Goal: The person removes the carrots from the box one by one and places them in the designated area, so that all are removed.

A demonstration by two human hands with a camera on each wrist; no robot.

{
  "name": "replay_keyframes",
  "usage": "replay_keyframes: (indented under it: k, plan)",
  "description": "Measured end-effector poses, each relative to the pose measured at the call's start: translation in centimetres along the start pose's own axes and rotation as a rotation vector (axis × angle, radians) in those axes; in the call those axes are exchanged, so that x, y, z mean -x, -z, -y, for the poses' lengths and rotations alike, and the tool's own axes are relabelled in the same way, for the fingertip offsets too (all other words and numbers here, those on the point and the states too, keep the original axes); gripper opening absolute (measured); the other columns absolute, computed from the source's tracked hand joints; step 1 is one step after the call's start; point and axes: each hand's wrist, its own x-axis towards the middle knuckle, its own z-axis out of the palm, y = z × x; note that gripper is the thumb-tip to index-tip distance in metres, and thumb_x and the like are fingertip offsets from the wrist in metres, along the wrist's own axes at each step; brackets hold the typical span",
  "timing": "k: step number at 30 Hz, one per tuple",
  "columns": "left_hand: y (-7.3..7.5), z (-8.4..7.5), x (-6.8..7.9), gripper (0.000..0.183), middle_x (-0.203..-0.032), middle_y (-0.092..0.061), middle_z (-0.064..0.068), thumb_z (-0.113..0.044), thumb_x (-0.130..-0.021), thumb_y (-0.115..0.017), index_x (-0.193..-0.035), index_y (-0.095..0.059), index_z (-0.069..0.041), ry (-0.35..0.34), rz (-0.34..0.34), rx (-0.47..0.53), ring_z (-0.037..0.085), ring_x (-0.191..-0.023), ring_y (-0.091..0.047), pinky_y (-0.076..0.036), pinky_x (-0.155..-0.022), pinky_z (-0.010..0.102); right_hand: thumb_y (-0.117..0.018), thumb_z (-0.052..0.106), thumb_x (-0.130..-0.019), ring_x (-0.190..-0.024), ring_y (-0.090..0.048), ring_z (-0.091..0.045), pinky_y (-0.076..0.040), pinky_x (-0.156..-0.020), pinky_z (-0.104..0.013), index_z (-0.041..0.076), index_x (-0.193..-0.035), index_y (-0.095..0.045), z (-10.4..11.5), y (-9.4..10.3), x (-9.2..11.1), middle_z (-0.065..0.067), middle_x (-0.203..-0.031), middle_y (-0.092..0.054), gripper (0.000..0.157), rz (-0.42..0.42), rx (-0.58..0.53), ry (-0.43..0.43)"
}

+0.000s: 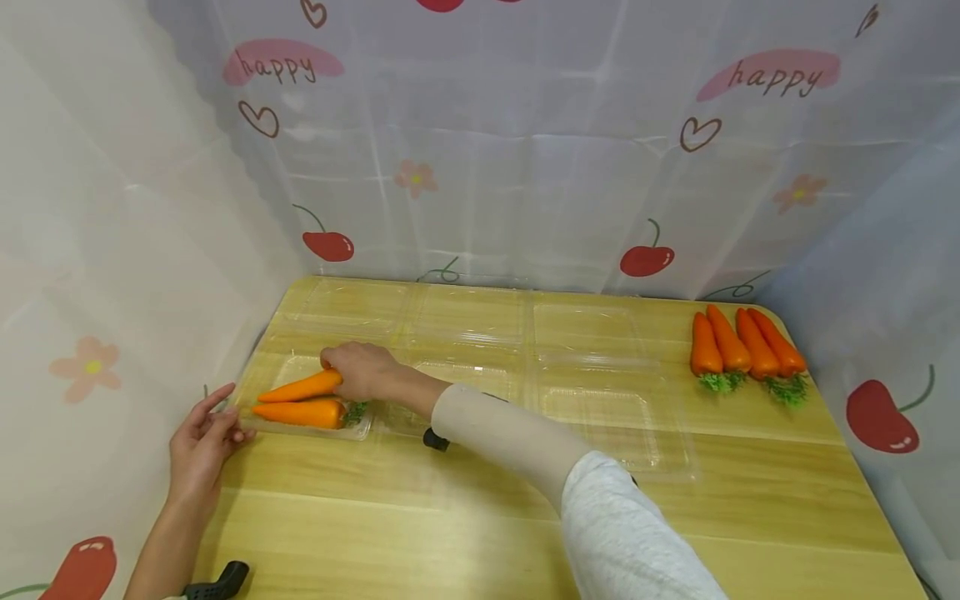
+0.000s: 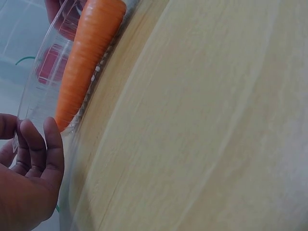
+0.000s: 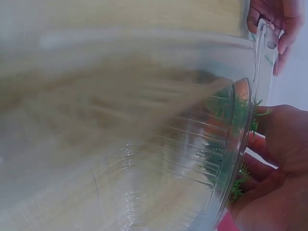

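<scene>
At the left of the table a clear plastic box [image 1: 358, 432] lies under two orange carrots. My right hand [image 1: 363, 371] holds the upper carrot [image 1: 300, 387] near its thick end, tip pointing left. Beneath it the lower carrot [image 1: 303, 414] rests in the box, green leaves toward the right. My left hand [image 1: 202, 442] pinches the box's left edge; the left wrist view shows those fingers [image 2: 52, 149] at the clear rim beside a carrot tip. In the right wrist view, clear plastic partly covers the right hand's fingers and the green leaves [image 3: 238, 180].
More clear boxes, such as the front right one [image 1: 600, 425], stand in a row with their lids opened toward the back. Several carrots [image 1: 759, 350] lie side by side at the far right. Printed curtains [image 1: 480, 167] enclose the table's back and sides.
</scene>
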Motion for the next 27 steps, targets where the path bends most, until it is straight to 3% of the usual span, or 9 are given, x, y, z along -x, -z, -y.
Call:
replay_keyframes:
  k: [12,18,27]
  plan:
    - [-0.1,0.0,0.2,0.05,-0.088,-0.062,-0.004,-0.009,-0.109,-0.063,-0.157,-0.055,-0.017,0.0,0.005,0.016,0.011,-0.071,-0.064,-0.066,-0.077,0.024,-0.071,0.026,-0.104,-0.096,-0.062,-0.007,-0.054,-0.076,-0.024,0.024,-0.132,-0.063,-0.1,0.2,-0.1,0.01,-0.119,-0.069,0.03,-0.015,-0.007,-0.002]
    - [-0.2,0.1,0.2,0.054,-0.087,-0.063,-0.004,-0.009,-0.108,-0.064,-0.16,-0.051,-0.013,-0.001,0.012,0.04,0.011,-0.071,-0.064,-0.066,-0.076,0.024,-0.074,0.028,-0.101,-0.096,-0.061,-0.008,-0.053,-0.078,-0.022,0.02,-0.131,-0.064,-0.3,0.8,0.2,0.007,-0.119,-0.069,0.032,-0.052,-0.044,0.052]
    - [-0.3,0.1,0.3,0.051,-0.087,-0.064,-0.005,-0.011,-0.108,-0.064,-0.158,-0.054,-0.016,0.025,-0.013,0.056,0.011,-0.071,-0.065,-0.066,-0.077,0.023,-0.078,0.03,-0.097,-0.093,-0.058,-0.008,-0.048,-0.078,-0.017,0.019,-0.121,-0.065,-1.0,2.5,2.6,0.01,-0.109,-0.067,0.029,-0.107,-0.179,0.111]
